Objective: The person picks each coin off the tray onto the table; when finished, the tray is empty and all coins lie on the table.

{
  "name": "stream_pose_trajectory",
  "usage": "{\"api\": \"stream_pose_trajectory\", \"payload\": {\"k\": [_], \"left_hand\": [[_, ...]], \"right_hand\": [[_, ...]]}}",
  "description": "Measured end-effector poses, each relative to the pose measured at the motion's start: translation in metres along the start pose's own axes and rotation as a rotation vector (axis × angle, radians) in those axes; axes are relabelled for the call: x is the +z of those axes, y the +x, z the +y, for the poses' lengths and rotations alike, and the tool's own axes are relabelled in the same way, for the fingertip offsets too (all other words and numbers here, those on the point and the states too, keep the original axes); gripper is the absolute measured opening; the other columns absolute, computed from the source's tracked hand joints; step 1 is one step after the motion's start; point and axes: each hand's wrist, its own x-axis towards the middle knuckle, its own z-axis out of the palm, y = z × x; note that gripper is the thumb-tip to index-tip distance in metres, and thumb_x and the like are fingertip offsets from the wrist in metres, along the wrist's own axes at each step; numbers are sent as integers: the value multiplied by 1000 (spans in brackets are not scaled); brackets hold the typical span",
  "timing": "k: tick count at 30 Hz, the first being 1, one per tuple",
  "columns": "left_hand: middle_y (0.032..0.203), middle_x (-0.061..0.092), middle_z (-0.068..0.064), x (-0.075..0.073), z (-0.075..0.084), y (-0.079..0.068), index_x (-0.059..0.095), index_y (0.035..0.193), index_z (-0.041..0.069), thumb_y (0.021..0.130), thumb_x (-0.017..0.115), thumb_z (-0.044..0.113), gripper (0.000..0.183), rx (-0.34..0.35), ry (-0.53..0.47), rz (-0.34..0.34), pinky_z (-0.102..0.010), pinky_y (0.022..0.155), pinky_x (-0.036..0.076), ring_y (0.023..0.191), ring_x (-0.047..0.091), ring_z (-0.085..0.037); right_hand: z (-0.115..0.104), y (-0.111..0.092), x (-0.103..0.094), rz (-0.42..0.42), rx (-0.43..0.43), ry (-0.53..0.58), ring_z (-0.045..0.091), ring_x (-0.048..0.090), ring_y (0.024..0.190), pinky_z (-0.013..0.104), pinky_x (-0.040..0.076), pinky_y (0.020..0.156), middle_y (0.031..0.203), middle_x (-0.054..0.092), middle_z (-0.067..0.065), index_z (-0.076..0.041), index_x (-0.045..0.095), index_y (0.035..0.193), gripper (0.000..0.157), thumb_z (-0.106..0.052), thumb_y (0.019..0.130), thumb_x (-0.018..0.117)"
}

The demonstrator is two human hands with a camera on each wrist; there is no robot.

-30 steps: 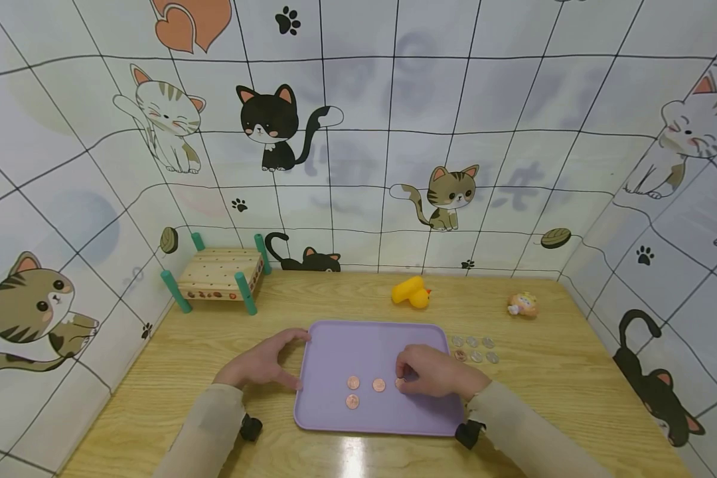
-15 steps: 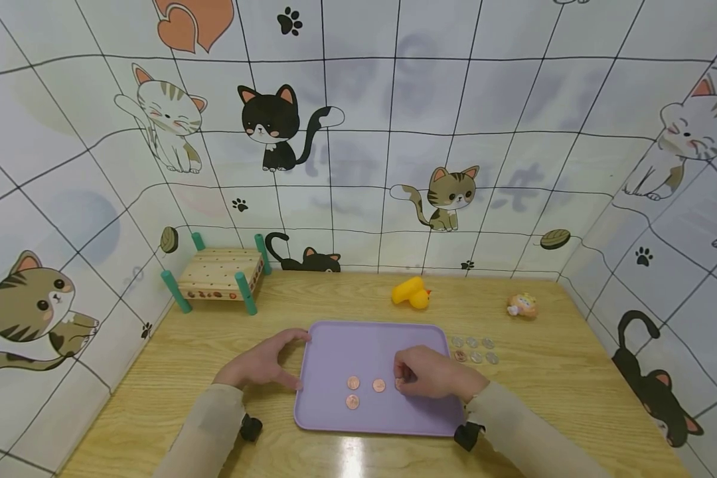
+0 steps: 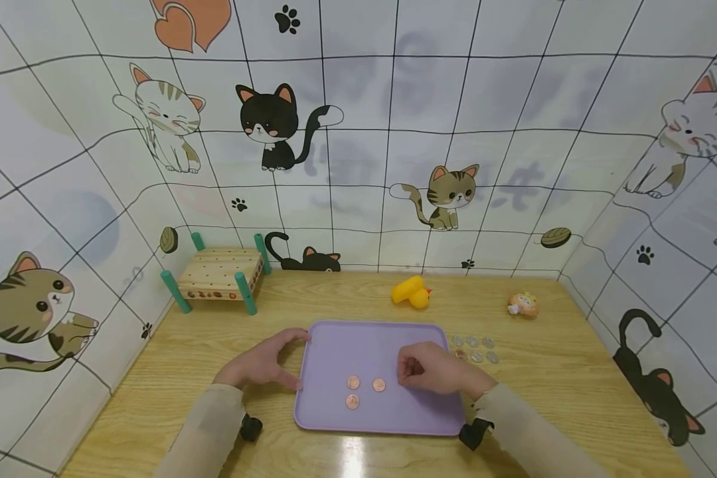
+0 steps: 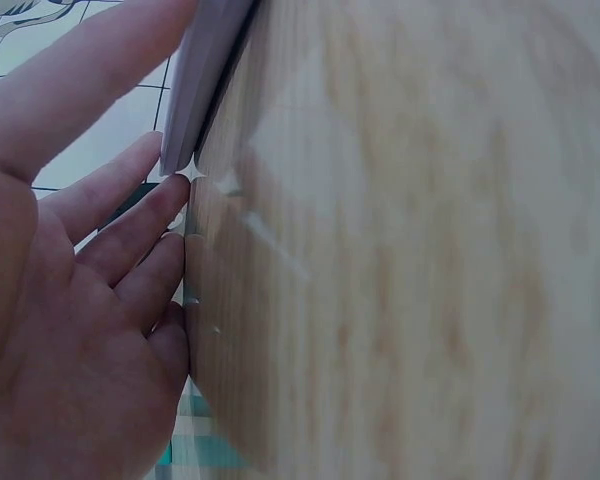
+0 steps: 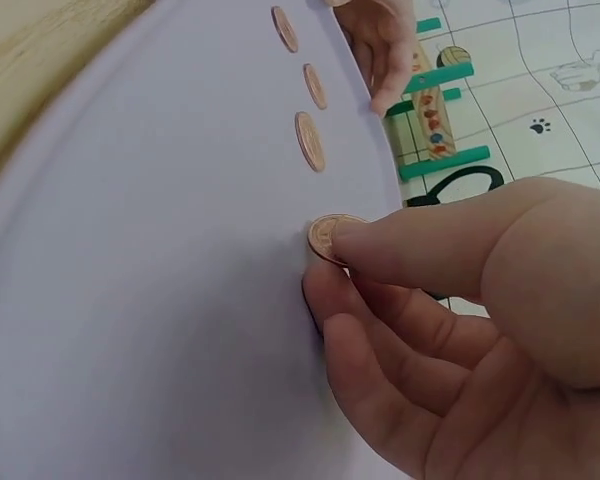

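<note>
A copper coin (image 5: 327, 238) is pinched between the thumb and index finger of my right hand (image 3: 431, 368), close over the right part of the lilac tray (image 3: 382, 342). Three more copper coins lie flat on the tray: one upper left (image 3: 353, 382), one below it (image 3: 352, 401), and one nearer my right hand (image 3: 379, 385). At the tray's left edge, my left hand (image 3: 263, 358) has its thumb and extended fingers spread against the rim. In the left wrist view, those fingers (image 4: 150, 230) appear beside the tray's side and the wooden tabletop.
Right of the tray lie several silver coins (image 3: 477, 357) and one copper coin (image 3: 461, 355). A yellow toy duck (image 3: 411, 292) and a small figurine (image 3: 522, 305) stand behind. A small wooden stand with green legs (image 3: 221, 273) is at back left, against the cat-print wall covering.
The coin by my right fingers was on the tray a second ago; now it is pinched and raised. My right hand shifted slightly up and right. The left hand stayed still.
</note>
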Motion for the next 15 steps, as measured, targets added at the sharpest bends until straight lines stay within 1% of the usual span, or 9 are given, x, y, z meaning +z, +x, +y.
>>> {"api": "stream_pose_trajectory", "payload": {"k": [6,11,15], "left_hand": [[166,38,-5,-1,1,-1,53,149,25,69,101,24,94,-3,-2,-2,-67,126,15,158,23,-38],[166,38,-6,-1,2,-1,53,149,24,69,101,25,93,-1,-6,-6,-67,126,15,158,22,-38],[166,38,-6,-1,3,-1,53,149,24,69,100,25,93,-3,0,-7,-67,125,16,158,23,-38]], "right_hand": [[5,-8,-9,7,34,34,9,60,82,24,53,73,88,67,-3,-13,66,94,12,-15,96,78],[11,-16,-19,23,49,60,12,63,87,28,56,80,92,68,-2,-13,67,98,10,-16,97,77],[15,-24,-25,49,56,69,12,63,87,29,57,80,92,67,-1,-13,67,102,11,-16,98,77]]}}
